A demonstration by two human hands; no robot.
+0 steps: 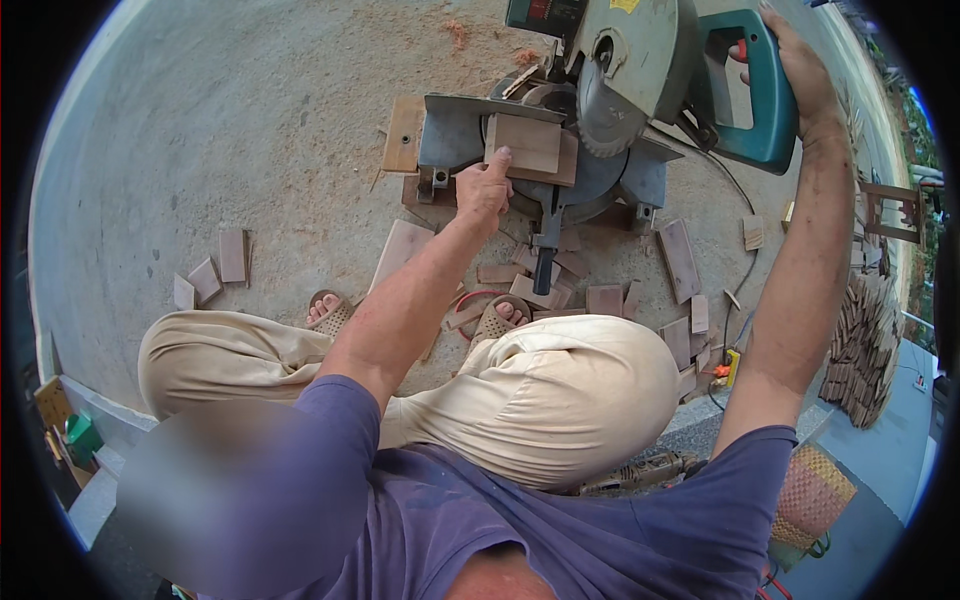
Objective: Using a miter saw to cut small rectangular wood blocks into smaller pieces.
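Observation:
A miter saw (640, 60) stands on the floor in front of me, its round toothed blade (605, 115) raised beside the work. My right hand (795, 65) is wrapped round the green handle (768, 110) of the saw, with fingers near a red trigger. On the saw's bed, against the grey metal fence (455, 128), lie wooden boards (528, 140), one seemingly stacked on another. My left hand (485, 188) presses on their near left edge, thumb on the top face; its other fingers are partly hidden. The blade sits just right of the boards.
Several wood offcuts (680, 260) lie scattered round the saw's base and my sandalled feet. A black cable (745, 190) runs along the floor at right to a yellow power socket (733, 368). Stacked wood pieces (860, 345) and a woven basket (812, 497) are farther right.

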